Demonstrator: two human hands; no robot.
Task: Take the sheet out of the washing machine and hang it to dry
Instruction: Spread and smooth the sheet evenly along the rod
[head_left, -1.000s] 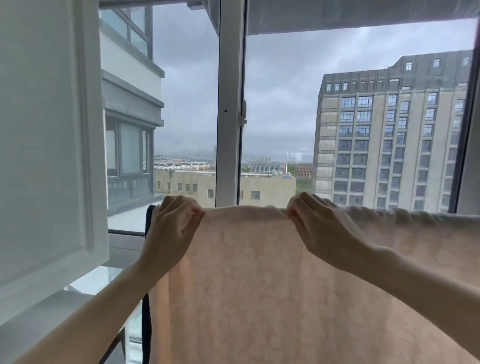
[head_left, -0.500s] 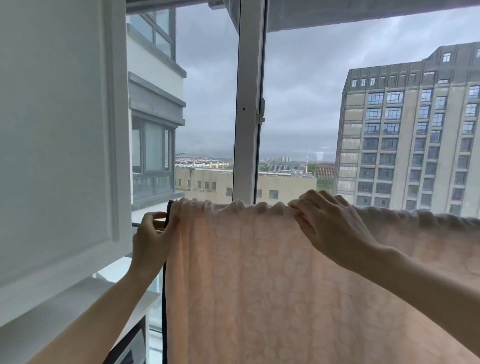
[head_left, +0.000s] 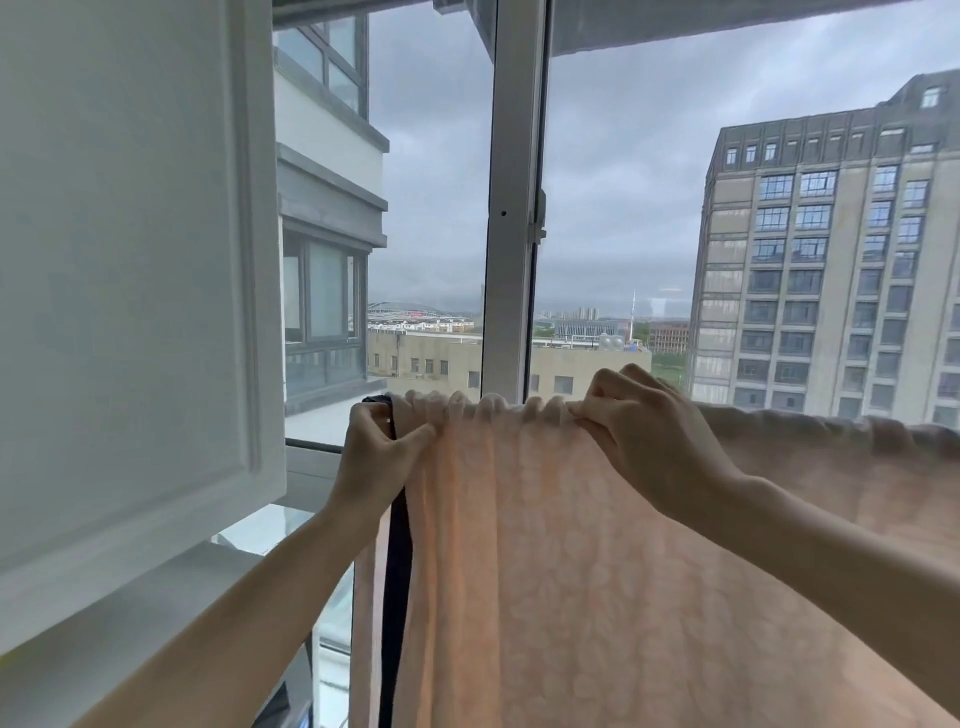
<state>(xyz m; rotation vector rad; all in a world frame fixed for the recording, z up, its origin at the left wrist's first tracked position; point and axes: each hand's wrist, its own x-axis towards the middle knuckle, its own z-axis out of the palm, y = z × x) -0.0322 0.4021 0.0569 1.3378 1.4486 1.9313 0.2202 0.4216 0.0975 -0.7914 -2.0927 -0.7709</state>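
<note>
A pale peach sheet (head_left: 571, 571) with a faint floral print and a dark navy border hangs over a horizontal rail in front of the window. Its top edge is bunched into small ripples between my hands. My left hand (head_left: 376, 454) grips the sheet's left corner at the navy border, thumb lying across the fabric. My right hand (head_left: 639, 431) pinches the top fold of the sheet further right. The rail itself is hidden under the cloth. To the right the sheet carries on along the rail to the frame's edge.
A white cabinet door (head_left: 130, 286) stands open at the left, close to my left forearm. The white window mullion (head_left: 511, 208) rises just behind the sheet. Beyond the glass are apartment blocks (head_left: 831, 270) and a grey sky.
My left hand slid left along the top edge to the sheet's navy-bordered corner. The cloth between my hands has gathered into ripples. My view shifted left, so everything appears further right.
</note>
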